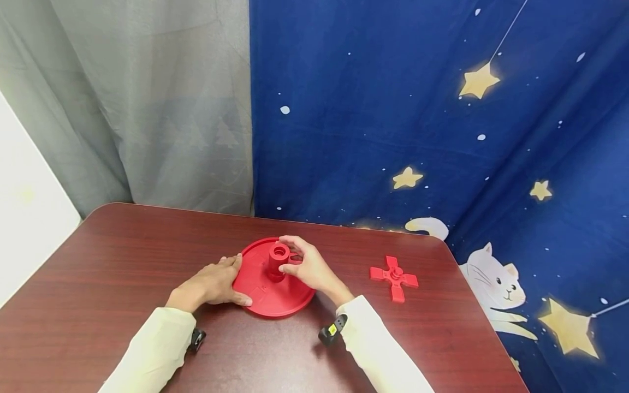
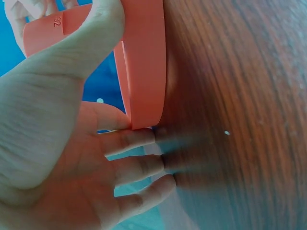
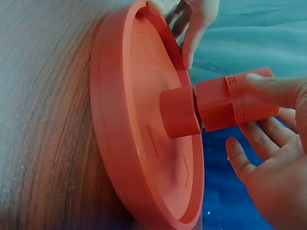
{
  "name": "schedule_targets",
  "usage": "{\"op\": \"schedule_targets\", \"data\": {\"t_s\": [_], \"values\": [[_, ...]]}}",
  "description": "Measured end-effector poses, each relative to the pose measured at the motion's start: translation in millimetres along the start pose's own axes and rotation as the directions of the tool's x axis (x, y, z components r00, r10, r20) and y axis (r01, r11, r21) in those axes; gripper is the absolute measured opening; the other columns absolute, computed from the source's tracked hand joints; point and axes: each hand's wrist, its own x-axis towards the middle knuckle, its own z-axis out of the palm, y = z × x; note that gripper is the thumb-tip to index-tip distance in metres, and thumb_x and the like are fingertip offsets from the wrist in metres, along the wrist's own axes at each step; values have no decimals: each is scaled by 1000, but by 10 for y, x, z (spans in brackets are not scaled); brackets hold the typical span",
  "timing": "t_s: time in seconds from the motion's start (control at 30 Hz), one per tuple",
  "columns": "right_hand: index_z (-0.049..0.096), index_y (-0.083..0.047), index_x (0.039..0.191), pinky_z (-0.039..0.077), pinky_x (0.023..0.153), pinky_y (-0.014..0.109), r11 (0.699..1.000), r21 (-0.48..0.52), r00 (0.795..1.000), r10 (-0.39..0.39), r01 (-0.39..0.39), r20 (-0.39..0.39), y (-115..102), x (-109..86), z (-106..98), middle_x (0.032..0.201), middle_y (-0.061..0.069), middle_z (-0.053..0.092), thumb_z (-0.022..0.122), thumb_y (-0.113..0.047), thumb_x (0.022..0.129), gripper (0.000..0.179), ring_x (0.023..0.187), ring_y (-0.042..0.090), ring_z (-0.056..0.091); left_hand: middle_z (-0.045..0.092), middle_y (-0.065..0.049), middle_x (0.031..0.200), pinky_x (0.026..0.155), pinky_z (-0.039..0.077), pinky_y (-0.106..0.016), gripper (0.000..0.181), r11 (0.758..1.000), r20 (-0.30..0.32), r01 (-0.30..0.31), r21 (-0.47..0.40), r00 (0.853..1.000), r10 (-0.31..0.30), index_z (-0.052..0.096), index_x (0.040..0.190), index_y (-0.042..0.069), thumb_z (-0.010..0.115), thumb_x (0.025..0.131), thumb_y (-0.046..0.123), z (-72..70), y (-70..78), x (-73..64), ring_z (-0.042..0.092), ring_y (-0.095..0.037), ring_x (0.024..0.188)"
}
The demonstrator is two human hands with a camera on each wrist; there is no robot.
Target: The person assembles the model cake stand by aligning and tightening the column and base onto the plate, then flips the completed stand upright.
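Observation:
A wide red round base (image 1: pixel 290 303) with a raised rim lies on the table, a short post (image 3: pixel 178 112) standing at its centre. My left hand (image 1: pixel 216 281) holds the base at its left edge, thumb over the rim and fingers along the outside. Between thumb and fingers, my right hand (image 1: pixel 314 270) pinches a red socket piece (image 3: pixel 216 103) marked 32 and 33. That piece sits end to end with the post, slightly tilted, a thin dark seam between them. How far they engage is hidden.
A flat red cross-shaped piece (image 1: pixel 395 278) with a small round knob lies on the brown table (image 1: pixel 123 251), right of the base. Behind the table hang a grey curtain (image 1: pixel 182 109) and a blue starry curtain (image 1: pixel 344 136). Each wrist wears a black device.

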Motion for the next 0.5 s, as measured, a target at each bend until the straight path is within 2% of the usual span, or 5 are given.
{"op": "schedule_targets", "data": {"t_s": [0.27, 0.5], "values": [[57, -5, 134, 54, 96, 45, 993, -121, 999, 5, -11, -51, 3, 19, 33, 122, 14, 65, 79, 1, 79, 59, 111, 30, 65, 34, -34, 151, 106, 36, -66, 122, 1000, -2, -1, -3, 1000, 1, 27, 150, -11, 82, 69, 61, 0, -7, 1, 33, -57, 136], [59, -8, 132, 57, 90, 41, 988, -154, 996, 19, -33, -91, -1, 12, 61, 121, 12, 66, 84, -8, 78, 59, 104, 27, 66, 34, -34, 151, 106, 37, -65, 121, 1000, -1, 1, 3, 1000, -1, 27, 150, -11, 82, 69, 61, -4, -4, 0, 35, -57, 135]]}}
